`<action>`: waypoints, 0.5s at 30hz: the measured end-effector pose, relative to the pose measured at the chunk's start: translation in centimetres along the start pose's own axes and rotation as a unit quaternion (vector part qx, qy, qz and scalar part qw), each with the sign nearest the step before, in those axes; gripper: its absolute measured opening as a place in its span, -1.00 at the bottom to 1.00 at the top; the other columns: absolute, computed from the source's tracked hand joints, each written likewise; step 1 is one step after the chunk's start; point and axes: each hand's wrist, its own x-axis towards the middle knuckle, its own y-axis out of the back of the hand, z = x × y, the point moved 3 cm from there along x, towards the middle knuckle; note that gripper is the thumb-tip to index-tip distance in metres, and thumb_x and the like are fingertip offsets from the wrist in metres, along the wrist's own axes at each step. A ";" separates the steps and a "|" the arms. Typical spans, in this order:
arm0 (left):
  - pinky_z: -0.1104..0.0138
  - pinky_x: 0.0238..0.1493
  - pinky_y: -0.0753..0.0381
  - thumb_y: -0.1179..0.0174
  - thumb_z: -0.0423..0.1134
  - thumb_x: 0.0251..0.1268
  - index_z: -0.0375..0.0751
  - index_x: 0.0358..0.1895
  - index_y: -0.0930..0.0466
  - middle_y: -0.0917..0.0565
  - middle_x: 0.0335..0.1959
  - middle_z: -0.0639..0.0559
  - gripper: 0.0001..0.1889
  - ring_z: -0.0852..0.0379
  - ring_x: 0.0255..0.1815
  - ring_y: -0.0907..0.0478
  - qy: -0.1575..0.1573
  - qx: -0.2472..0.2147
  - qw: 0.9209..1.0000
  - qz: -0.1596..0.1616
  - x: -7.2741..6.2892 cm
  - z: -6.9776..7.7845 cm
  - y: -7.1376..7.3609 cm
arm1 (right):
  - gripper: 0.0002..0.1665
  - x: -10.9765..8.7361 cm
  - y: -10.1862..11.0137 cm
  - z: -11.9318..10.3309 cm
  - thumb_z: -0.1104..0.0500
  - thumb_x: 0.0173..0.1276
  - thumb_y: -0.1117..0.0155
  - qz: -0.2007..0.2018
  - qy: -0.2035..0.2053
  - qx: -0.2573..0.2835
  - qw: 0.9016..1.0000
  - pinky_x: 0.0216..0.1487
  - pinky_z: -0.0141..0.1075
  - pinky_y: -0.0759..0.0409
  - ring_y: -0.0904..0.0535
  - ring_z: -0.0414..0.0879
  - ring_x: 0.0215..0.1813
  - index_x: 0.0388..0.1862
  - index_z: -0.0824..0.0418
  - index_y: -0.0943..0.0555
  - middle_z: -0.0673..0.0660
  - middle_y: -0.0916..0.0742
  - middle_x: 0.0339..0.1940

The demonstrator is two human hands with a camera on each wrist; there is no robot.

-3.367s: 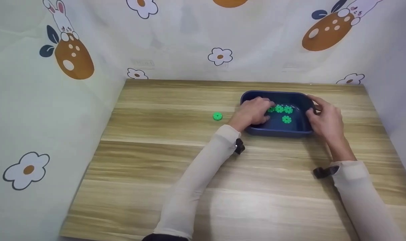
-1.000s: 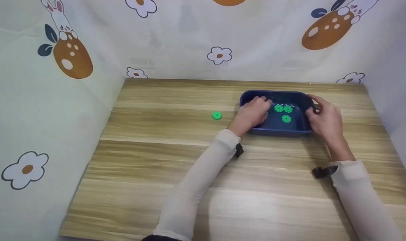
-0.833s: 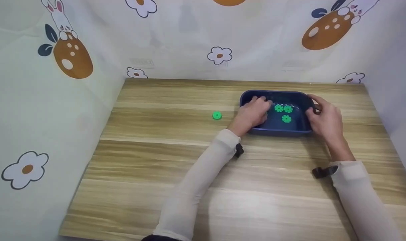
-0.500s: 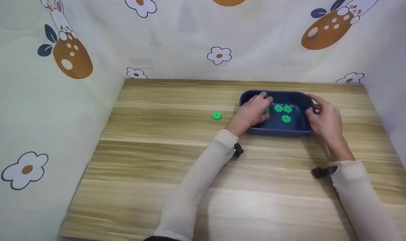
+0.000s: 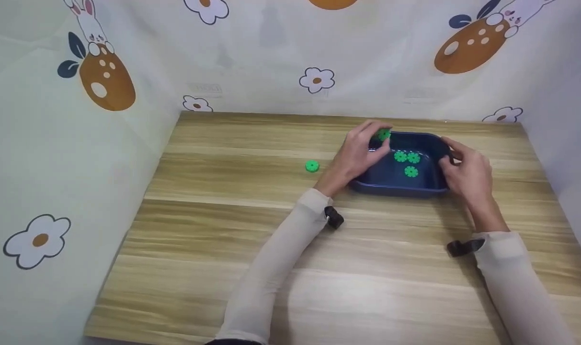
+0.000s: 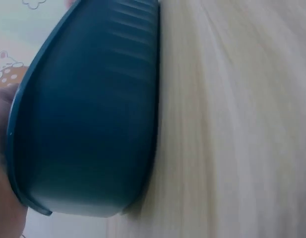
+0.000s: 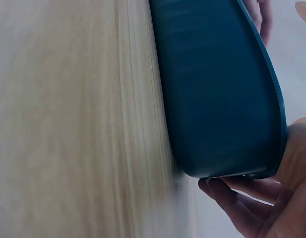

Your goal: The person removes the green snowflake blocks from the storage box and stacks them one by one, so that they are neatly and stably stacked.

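In the head view my left hand [image 5: 357,152] is over the left end of a dark blue plastic bin [image 5: 399,191], pinching a green notched snowflake disc [image 5: 384,134] between thumb and fingers at the height of the back rim. My right hand [image 5: 470,176] grips the bin's right end, thumb inside and fingers outside. The right wrist view shows its fingertips [image 7: 217,187] curled against the outer end wall. Three more green discs [image 5: 411,171] lie flat on the bin's floor, two of them side by side. The left wrist view shows mostly the bin's outer wall [image 6: 88,114].
Left of the bin, a thicker-looking round green piece [image 5: 312,166] lies on the wood-grain table [image 5: 213,249]. A patterned sheet [image 5: 266,57] stands along the back edge, and others flank the table on both sides.
My left hand has risen from the bin's floor toward the back rim, bringing up a disc that was under its fingers. My right hand keeps its grip and the bin stays put.
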 end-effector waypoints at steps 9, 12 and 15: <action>0.49 0.31 -0.64 -0.34 -0.28 0.48 -0.21 0.17 -0.75 -0.81 0.12 -0.04 -0.72 0.18 0.18 -0.73 0.001 -0.029 0.998 0.060 -2.5 -1.4 4.0 | -0.38 -0.1 -0.4 -0.3 0.15 0.56 -0.14 -0.001 0.004 -0.010 1.000 0.05 -0.02 -0.62 -0.80 0.28 0.19 0.58 -0.08 -0.56 0.36 -0.77 0.27; 0.40 0.28 -0.71 -0.34 -0.33 0.46 -0.27 0.14 -0.74 -0.81 0.08 -0.08 -0.74 0.09 0.16 -0.76 -0.016 -0.039 0.997 0.060 -3.1 -1.7 5.1 | -0.38 -0.1 -0.1 -0.2 0.16 0.56 -0.15 0.003 0.003 -0.011 1.000 -0.04 -0.26 -0.57 -0.80 0.27 0.17 0.57 -0.06 -0.57 0.36 -0.77 0.26; 0.33 0.26 -0.75 -0.35 -0.39 0.42 -0.32 0.12 -0.74 -0.81 0.07 -0.13 -0.74 0.00 0.15 -0.77 -0.027 -0.047 0.997 0.059 -3.5 -2.0 5.9 | -0.38 0.0 0.1 -0.1 0.17 0.56 -0.17 0.004 0.003 -0.008 1.000 -0.14 -0.55 -0.44 -0.80 0.27 0.17 0.57 -0.06 -0.57 0.37 -0.76 0.26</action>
